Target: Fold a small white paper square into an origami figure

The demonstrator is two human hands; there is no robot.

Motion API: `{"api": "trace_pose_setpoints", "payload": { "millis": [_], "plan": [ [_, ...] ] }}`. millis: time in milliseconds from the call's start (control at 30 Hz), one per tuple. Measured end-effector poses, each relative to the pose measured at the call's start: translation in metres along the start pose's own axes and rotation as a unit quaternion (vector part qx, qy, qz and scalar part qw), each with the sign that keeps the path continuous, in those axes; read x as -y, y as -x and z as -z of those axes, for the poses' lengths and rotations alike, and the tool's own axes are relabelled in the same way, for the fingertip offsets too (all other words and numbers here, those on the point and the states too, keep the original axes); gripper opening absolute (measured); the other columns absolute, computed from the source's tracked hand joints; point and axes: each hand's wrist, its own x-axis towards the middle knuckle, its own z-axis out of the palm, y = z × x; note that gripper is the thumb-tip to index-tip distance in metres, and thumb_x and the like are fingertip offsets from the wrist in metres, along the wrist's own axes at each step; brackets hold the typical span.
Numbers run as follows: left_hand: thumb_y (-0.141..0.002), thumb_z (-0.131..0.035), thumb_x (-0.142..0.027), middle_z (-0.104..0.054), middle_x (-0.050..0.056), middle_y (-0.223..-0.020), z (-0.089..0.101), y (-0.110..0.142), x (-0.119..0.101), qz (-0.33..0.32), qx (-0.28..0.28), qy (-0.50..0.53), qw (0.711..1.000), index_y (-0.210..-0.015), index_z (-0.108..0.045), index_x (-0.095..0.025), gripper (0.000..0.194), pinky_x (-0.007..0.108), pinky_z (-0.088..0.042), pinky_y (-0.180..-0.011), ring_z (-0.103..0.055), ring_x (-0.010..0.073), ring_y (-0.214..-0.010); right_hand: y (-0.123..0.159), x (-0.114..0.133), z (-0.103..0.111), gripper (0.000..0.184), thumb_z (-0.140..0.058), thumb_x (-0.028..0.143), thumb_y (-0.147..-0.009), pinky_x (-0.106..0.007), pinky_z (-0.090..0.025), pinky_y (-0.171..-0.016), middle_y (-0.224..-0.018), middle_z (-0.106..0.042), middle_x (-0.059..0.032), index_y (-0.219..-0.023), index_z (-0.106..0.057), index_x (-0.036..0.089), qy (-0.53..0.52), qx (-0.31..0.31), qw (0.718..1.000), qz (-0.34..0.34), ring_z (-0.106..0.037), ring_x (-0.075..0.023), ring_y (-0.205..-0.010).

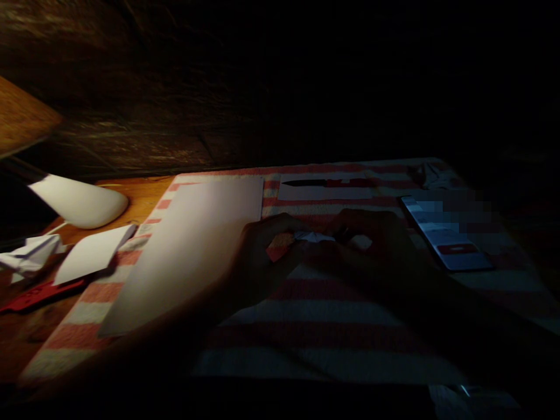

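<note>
Both hands meet over a red-and-white striped cloth [315,335], and the light is very dim. Between the fingertips is a small piece of folded white paper [314,237]. My left hand [262,256] pinches it from the left, thumb below and index finger above. From the other side my right hand [371,233] closes on the same paper; its fingers are mostly in shadow. Much of the paper is hidden behind the fingers, so its shape is unclear. A large white sheet [205,227] lies flat on the cloth beside my left hand.
Beyond the hands, a knife with a red handle [345,182] rests on a white paper strip [301,192]. A lit phone [446,233] lies to the right. At left stand a lamp [83,201], crumpled or folded paper [32,254], a curved white sheet [90,254] and a red object [44,294].
</note>
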Motion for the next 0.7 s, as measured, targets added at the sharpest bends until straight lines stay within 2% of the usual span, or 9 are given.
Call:
{"api": "trace_pose_setpoints", "payload": {
  "millis": [200,400,567,700],
  "plan": [
    [-0.087,-0.063,-0.020,-0.076,0.004,-0.084,-0.001,0.001,-0.001,0.037,-0.003,0.020,0.999,-0.093,-0.073,-0.013,0.014,0.026,-0.052,-0.070,-0.070,0.0166,-0.079,0.000,0.000,-0.002,0.018,-0.074,0.032,-0.088,-0.025,-0.044,-0.058,-0.075,-0.068,-0.0011,-0.084,-0.072,0.015,0.009,0.009,1.000,0.000,-0.062,-0.0131,-0.066],
    [-0.087,-0.063,-0.022,-0.075,0.005,-0.087,-0.006,0.004,0.000,0.101,-0.005,0.083,0.991,-0.094,-0.074,-0.013,0.015,0.028,-0.053,-0.071,-0.070,0.0186,-0.083,0.000,-0.004,-0.006,0.025,-0.073,0.041,-0.088,-0.027,-0.045,-0.057,-0.078,-0.072,-0.0024,-0.087,-0.073,0.016,-0.029,0.019,0.999,-0.037,-0.065,-0.0153,-0.067],
    [-0.086,-0.065,-0.020,-0.079,0.005,-0.090,-0.008,0.003,-0.002,0.110,-0.019,0.092,0.990,-0.095,-0.075,-0.015,0.014,0.027,-0.055,-0.075,-0.072,0.0189,-0.086,0.002,-0.005,-0.011,0.025,-0.077,0.042,-0.085,-0.027,-0.046,-0.057,-0.076,-0.073,-0.0023,-0.086,-0.075,0.018,-0.021,-0.015,0.998,-0.062,-0.066,-0.0167,-0.066],
    [-0.085,-0.065,-0.019,-0.079,0.004,-0.085,-0.007,0.002,-0.002,0.113,-0.023,0.098,0.988,-0.090,-0.076,-0.015,0.013,0.027,-0.056,-0.069,-0.072,0.0184,-0.079,0.003,0.001,-0.012,0.025,-0.075,0.043,-0.085,-0.026,-0.045,-0.054,-0.074,-0.072,-0.0022,-0.085,-0.076,0.018,-0.031,-0.011,0.996,-0.082,-0.065,-0.0166,-0.065]
  ]
}}
